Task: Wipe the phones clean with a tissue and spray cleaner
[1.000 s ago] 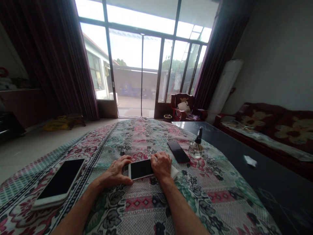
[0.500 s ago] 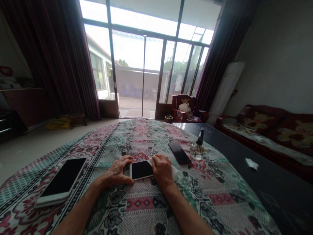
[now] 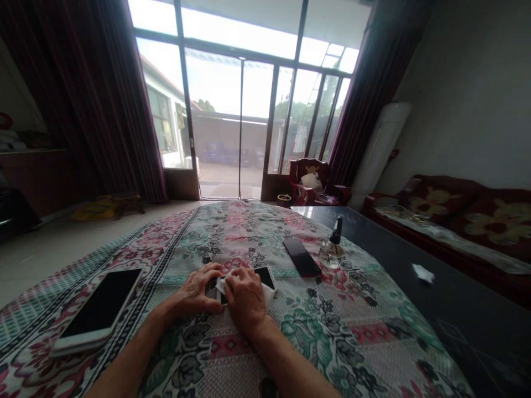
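A white-framed phone [image 3: 265,276] lies screen up on the flowered cloth [image 3: 232,337] in front of me. My left hand [image 3: 196,292] curls round its left end, fingers and thumb gripping the edges. My right hand [image 3: 245,297] lies on top of the screen with the fingers bent, pressing a white wipe [image 3: 269,296] onto it. Most of the phone is hidden under that hand; only its right end shows.
A larger white phone [image 3: 99,309] lies at the left on the cloth. A dark phone [image 3: 302,257] and a small glass bottle with a black cap [image 3: 332,250] lie beyond. A dark glossy table [image 3: 448,309] with a white scrap [image 3: 423,272] is at the right.
My right hand has slid with the wipe from the phone's right end leftward over the screen, now covering most of it. My left hand has kept its hold.
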A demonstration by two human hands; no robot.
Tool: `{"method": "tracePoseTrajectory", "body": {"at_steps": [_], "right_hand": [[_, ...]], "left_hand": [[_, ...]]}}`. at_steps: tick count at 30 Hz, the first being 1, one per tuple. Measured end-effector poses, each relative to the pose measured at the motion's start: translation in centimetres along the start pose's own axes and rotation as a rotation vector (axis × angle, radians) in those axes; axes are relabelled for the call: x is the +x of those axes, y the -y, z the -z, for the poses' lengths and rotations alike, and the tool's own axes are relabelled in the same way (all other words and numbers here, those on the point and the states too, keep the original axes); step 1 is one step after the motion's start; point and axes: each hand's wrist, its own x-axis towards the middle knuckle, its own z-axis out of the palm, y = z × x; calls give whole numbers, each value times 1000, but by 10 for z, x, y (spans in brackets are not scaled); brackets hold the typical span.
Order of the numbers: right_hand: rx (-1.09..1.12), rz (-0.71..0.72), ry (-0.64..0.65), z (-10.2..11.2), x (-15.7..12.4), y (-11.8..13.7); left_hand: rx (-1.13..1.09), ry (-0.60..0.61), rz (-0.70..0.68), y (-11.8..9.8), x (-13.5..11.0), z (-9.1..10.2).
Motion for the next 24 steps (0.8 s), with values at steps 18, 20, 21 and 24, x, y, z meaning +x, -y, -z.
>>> {"method": "tracePoseTrajectory", "body": {"at_steps": [18,20,21,24], "right_hand": [[-180,-208,-70,24,-2,-38],[-146,-135,-42,17,-4,-20],[-133,-103,-25,13,-5,-12],[-105,-16,26,6,-8,6]], "left_hand": [[-31,12,-12,5,-1,0],[-25,9,-8,4,0,-1],[-20,7,-7,4,0,-2],[-7,-5,-7,5,1,-4]]}}
